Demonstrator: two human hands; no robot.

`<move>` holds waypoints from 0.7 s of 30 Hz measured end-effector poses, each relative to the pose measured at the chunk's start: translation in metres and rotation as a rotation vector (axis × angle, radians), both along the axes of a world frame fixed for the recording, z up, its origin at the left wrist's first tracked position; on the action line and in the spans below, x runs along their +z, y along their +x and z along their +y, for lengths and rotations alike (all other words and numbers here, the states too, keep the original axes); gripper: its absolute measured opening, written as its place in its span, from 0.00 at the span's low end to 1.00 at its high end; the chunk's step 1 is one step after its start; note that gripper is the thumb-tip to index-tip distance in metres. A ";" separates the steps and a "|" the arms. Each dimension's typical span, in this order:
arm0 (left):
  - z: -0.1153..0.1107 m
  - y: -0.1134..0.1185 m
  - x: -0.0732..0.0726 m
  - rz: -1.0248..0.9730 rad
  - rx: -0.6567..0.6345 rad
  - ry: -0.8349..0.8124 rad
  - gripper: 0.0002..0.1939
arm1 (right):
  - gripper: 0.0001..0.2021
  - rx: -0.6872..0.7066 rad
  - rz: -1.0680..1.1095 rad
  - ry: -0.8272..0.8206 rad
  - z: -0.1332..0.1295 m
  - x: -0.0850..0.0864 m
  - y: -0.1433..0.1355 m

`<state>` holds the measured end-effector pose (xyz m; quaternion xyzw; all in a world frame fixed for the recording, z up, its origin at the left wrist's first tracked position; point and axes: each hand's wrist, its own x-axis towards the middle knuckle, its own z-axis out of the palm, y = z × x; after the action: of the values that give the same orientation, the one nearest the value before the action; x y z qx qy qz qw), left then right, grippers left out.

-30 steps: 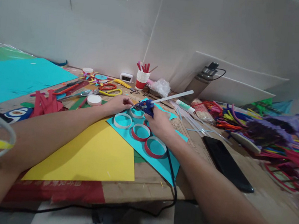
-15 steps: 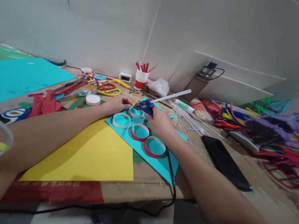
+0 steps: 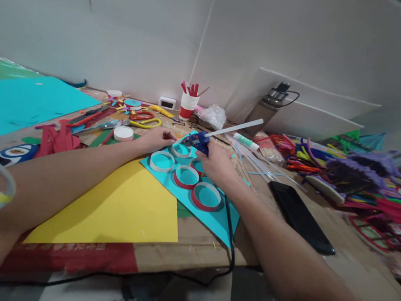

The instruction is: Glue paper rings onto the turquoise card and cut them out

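Note:
My right hand [image 3: 220, 160] is wrapped around a blue glue gun [image 3: 200, 142]. A long white glue stick [image 3: 235, 127] juts from its back, and its nozzle points left over a white-rimmed paper ring [image 3: 181, 150]. At that ring's far left rim, my left hand [image 3: 160, 139] has its fingers bent and pinched together. Several more paper rings, white or red outside, stand on a turquoise sheet [image 3: 227, 225], among them a near red ring [image 3: 206, 197]. The gun's black cord [image 3: 230, 218] runs over the sheet and off the table edge.
A yellow sheet [image 3: 118, 209] lies under my left forearm. On the right are a black phone [image 3: 300, 218], clear glue sticks [image 3: 256, 160] and colourful pipe cleaners [image 3: 301, 154]. Behind stand a paper cup [image 3: 189, 106] and a bottle [image 3: 265, 107]; scissors [image 3: 147, 121] lie back left.
The glue gun has moved slightly right and away from my left fingertips, its glue stick shifting with it. My left hand stays at the same ring.

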<state>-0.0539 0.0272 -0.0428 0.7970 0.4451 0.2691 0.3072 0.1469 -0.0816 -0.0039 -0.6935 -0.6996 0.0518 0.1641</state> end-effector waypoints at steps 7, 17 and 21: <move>0.004 -0.002 -0.004 0.016 -0.021 0.029 0.11 | 0.12 -0.011 -0.112 -0.007 -0.002 0.003 -0.001; 0.003 -0.003 -0.003 0.055 -0.021 0.064 0.11 | 0.13 0.034 -0.206 0.029 -0.011 0.003 0.004; 0.004 -0.003 -0.004 0.063 -0.016 0.087 0.12 | 0.13 0.007 -0.216 0.009 -0.015 0.007 0.003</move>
<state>-0.0572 0.0310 -0.0465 0.8211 0.4360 0.2606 0.2603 0.1497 -0.0962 0.0035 -0.6919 -0.7159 -0.0257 0.0905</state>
